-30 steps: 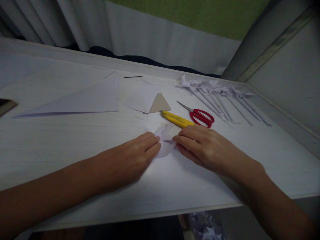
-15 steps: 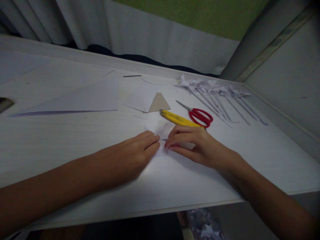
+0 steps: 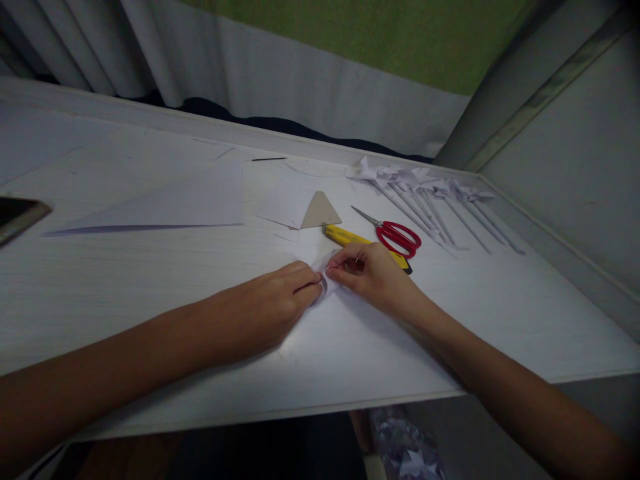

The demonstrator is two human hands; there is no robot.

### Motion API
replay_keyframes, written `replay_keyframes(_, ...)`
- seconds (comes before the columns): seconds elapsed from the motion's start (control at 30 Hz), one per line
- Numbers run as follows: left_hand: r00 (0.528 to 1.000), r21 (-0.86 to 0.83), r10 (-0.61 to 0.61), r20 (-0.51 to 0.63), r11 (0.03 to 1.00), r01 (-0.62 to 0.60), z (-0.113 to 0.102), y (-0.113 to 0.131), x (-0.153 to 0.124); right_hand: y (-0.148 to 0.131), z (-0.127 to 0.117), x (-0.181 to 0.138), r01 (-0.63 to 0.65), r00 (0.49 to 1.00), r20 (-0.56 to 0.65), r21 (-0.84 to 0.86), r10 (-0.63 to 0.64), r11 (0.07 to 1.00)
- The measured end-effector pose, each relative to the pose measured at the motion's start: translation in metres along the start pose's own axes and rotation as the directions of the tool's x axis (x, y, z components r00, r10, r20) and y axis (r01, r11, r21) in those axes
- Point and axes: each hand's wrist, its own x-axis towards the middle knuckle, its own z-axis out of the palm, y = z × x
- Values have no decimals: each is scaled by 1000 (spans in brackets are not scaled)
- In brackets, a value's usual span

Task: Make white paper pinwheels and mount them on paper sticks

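Both hands work on a small piece of white paper (image 3: 329, 285) in the middle of the white table. My left hand (image 3: 285, 297) is closed, its thumb and fingertips pinching the paper's left side. From the right, my right hand (image 3: 373, 275) pinches the paper's upper edge between thumb and forefinger. The paper curves between the two grips, and much of it is hidden by the fingers. Just beyond my right hand lies a yellow box cutter (image 3: 345, 235), partly covered by it. Red-handled scissors (image 3: 399, 237) rest beside the cutter.
Several paper flowers on rolled-paper stems (image 3: 425, 190) lie at the back right. Behind the cutter are a beige card piece (image 3: 320, 210) and a white paper piece (image 3: 283, 200). A folded paper sheet (image 3: 190, 203) lies left, a phone (image 3: 20, 217) at the far left. A wall bounds the right.
My right hand has moved left and slightly up, its fingers closing into a pinch on the paper, which now curves upward. My left hand keeps its place. The view has shifted slightly.
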Motion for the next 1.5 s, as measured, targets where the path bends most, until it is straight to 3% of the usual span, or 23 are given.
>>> replay_keyframes(0.27, 1000, 53, 19, -1, 998, -19, 1, -1, 1, -5, 7, 0, -69, 996, -63, -82, 64, 994)
replay_keyframes(0.5, 999, 24, 26, -45, 999, -25, 4, -3, -1, -2, 10, -1, -21, 993, -117, -118, 7, 993)
replay_keyframes(0.67, 996, -79, 8, -87, 997, -15, 0, -5, -2, -5, 7, -2, 43, 996, -73, -181, -57, 983)
replay_keyframes(0.87, 997, -251, -14, 80, 967, 33, -21, -20, -10, -5, 3, -2, 112, 993, -3, -220, -116, 969)
replay_keyframes(1.1, 988, -316, 21, 151, 948, 28, -21, -32, -12, -9, -9, -8, 228, 972, 131, -302, -197, 926)
replay_keyframes(1.3, 993, -353, 42, 107, 936, -1, -18, -29, -4, -10, -21, -10, 267, 954, 224, -328, -201, 906)
replay_keyframes(1.5, 990, -264, -22, 140, 963, 58, -12, -27, 0, 0, -26, -9, 309, 934, 269, -276, -235, 910)
